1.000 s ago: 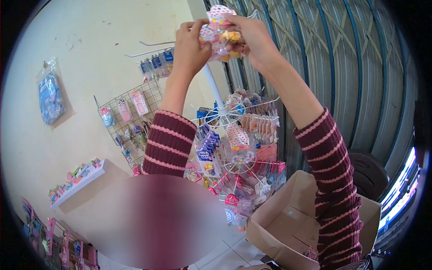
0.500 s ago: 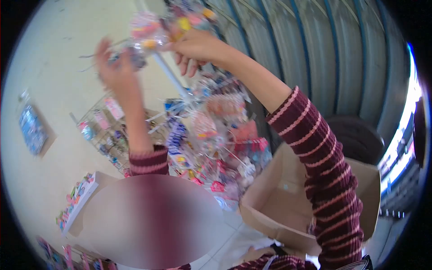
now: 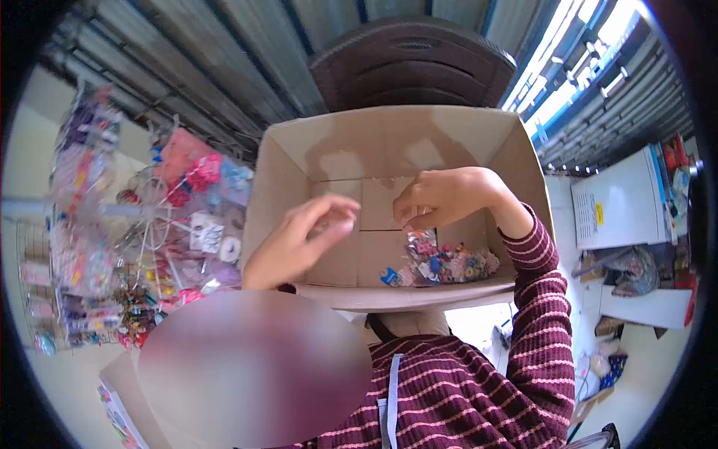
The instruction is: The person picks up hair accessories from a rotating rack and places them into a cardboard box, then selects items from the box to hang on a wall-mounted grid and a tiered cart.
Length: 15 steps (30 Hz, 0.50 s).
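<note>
My right hand (image 3: 452, 196) reaches down into a large cardboard box (image 3: 292, 153). Its fingers are pinched at the top of a small clear plastic packet (image 3: 422, 245) with pink bits inside. Just below the packet, a pile of colourful small packaged trinkets (image 3: 465, 263) lies in the box's near right corner. A blue-and-white piece (image 3: 394, 277) sits at the left end of that pile. Over the box's left side is my left hand (image 3: 303, 238), slightly blurred, thumb and fingers apart with nothing seen between them.
Left of the box stands a rack hung with many packets and pink hair accessories (image 3: 202, 172). A brown plastic chair (image 3: 411, 63) is behind the box, against a corrugated metal shutter (image 3: 247, 67). White furniture (image 3: 617, 200) stands at the right. A blurred oval covers the lower left.
The view has swung right and down from the hanging display to the box. Both hands have come down from the rack to the box, the right one now pinching a packet inside.
</note>
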Tool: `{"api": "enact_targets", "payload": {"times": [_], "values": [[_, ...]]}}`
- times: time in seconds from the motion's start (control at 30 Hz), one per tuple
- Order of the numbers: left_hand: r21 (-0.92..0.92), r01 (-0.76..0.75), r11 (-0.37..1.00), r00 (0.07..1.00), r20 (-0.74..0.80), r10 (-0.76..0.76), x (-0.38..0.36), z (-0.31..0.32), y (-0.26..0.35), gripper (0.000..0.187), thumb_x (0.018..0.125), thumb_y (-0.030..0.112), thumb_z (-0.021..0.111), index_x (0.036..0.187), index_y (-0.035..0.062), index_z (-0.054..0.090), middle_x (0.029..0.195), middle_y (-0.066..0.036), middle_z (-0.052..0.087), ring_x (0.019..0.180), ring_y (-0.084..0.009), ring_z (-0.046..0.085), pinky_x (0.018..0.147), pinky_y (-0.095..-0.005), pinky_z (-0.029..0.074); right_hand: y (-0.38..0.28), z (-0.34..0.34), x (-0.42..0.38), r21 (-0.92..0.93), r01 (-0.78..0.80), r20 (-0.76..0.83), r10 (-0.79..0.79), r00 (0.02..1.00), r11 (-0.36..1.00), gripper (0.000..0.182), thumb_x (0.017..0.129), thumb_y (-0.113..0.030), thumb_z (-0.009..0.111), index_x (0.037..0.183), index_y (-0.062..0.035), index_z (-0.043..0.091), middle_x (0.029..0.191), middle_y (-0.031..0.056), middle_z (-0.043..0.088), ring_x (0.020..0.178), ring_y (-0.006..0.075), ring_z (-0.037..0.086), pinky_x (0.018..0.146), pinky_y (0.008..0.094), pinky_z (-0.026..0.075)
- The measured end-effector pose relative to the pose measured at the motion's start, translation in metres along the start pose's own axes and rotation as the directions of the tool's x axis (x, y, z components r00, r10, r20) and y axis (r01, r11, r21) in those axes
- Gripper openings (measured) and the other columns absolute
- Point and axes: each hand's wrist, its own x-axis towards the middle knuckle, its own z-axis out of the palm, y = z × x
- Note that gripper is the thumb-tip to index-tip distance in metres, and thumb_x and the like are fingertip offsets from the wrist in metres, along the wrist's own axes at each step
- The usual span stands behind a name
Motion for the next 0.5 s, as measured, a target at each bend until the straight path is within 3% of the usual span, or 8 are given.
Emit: {"api": "enact_targets", "payload": {"times": [0.07, 0.13, 0.2, 0.27, 0.3, 0.4, 0.47, 0.5], "values": [[-0.048, 0.117, 0.992, 0.981, 0.161, -0.108, 0.05, 0.012, -0.027, 0.03, 0.08, 0.028, 0.048, 0.101, 0.0067, 0.049, 0.093, -0.003, 0.053, 0.086, -0.0127, 0.05, 0.071, -0.0246, 0.04, 0.021, -0.001, -0.011, 0.076, -0.167, 0.081, 0.161, 0.984, 0.983, 0.02, 0.075, -0.017, 0.05, 0.091, -0.0052, 0.055, 0.083, 0.0104, 0.06, 0.077, 0.0239, 0.057, 0.068, 0.033, 0.044], [-0.024, 0.382, 0.924, 0.879, 0.318, -0.356, 0.095, 0.035, -0.064, 0.03, 0.079, 0.025, 0.048, 0.103, 0.0064, 0.048, 0.094, -0.003, 0.053, 0.082, -0.0124, 0.052, 0.066, -0.0263, 0.043, 0.064, 0.015, -0.003, 0.157, -0.252, 0.062, 0.245, 0.968, 0.955, 0.021, 0.072, -0.015, 0.051, 0.09, -0.0062, 0.056, 0.083, 0.0101, 0.06, 0.076, 0.0236, 0.057, 0.067, 0.0327, 0.044], [0.244, 0.512, 0.824, 0.71, 0.419, -0.565, 0.128, 0.072, -0.129, 0.031, 0.078, 0.021, 0.046, 0.105, 0.0055, 0.047, 0.094, -0.006, 0.054, 0.074, -0.0135, 0.054, 0.06, -0.0284, 0.045, 0.114, 0.036, 0.011, 0.253, -0.35, 0.068, 0.344, 0.937, 0.902, 0.024, 0.069, -0.014, 0.053, 0.091, -0.0054, 0.056, 0.084, 0.0103, 0.06, 0.075, 0.0224, 0.056, 0.067, 0.0311, 0.044], [0.621, 0.346, 0.704, 0.653, 0.379, -0.655, 0.138, 0.114, -0.161, 0.03, 0.074, 0.017, 0.042, 0.097, 0.001, 0.052, 0.095, -0.016, 0.055, 0.079, -0.0264, 0.056, 0.068, -0.0348, 0.045, 0.163, 0.07, 0.016, 0.282, -0.397, -0.006, 0.415, 0.91, 0.874, 0.023, 0.067, -0.012, 0.054, 0.088, -0.0047, 0.057, 0.081, 0.0105, 0.06, 0.074, 0.0221, 0.057, 0.066, 0.0311, 0.044], [0.702, 0.151, 0.696, 0.769, 0.359, -0.53, 0.13, 0.138, -0.202, 0.027, 0.073, 0.017, 0.043, 0.091, 0.0003, 0.056, 0.096, -0.018, 0.054, 0.083, -0.0286, 0.055, 0.072, -0.037, 0.044, 0.187, 0.086, 0.019, 0.298, -0.434, -0.068, 0.473, 0.878, 0.85, 0.023, 0.064, -0.011, 0.055, 0.086, -0.0041, 0.059, 0.079, 0.0107, 0.06, 0.072, 0.0217, 0.057, 0.064, 0.0311, 0.044], [0.688, 0.118, 0.716, 0.611, 0.518, -0.599, 0.104, 0.168, -0.212, 0.031, 0.069, 0.013, 0.048, 0.099, 0.0042, 0.053, 0.1, -0.016, 0.052, 0.09, -0.0295, 0.052, 0.078, -0.0377, 0.041, 0.24, 0.152, 0.019, 0.324, -0.508, 0.106, 0.503, 0.858, 0.798, 0.019, 0.061, -0.007, 0.055, 0.079, -0.0045, 0.061, 0.072, 0.0089, 0.061, 0.062, 0.019, 0.057, 0.054, 0.032, 0.045], [0.638, 0.11, 0.762, 0.676, 0.514, -0.529, 0.07, 0.19, -0.25, 0.037, 0.066, 0.009, 0.052, 0.103, 0.0079, 0.051, 0.104, -0.014, 0.05, 0.095, -0.0301, 0.049, 0.079, -0.0384, 0.041, 0.225, 0.167, 0.005, 0.483, -0.643, 0.283, 0.589, 0.757, 0.594, 0.018, 0.059, -0.005, 0.054, 0.074, -0.0054, 0.063, 0.064, 0.0062, 0.061, 0.053, 0.0163, 0.056, 0.044, 0.0287, 0.043], [0.632, 0.135, 0.763, 0.694, 0.489, -0.528, 0.057, 0.195, -0.244, 0.04, 0.064, 0.007, 0.053, 0.104, 0.0091, 0.049, 0.104, -0.014, 0.048, 0.096, -0.0302, 0.048, 0.078, -0.0384, 0.041, 0.227, 0.184, -0.001, 0.472, -0.652, 0.312, 0.579, 0.753, 0.593, 0.019, 0.059, -0.007, 0.055, 0.077, -0.0067, 0.063, 0.067, 0.0077, 0.061, 0.054, 0.017, 0.057, 0.045, 0.0297, 0.044]]}}
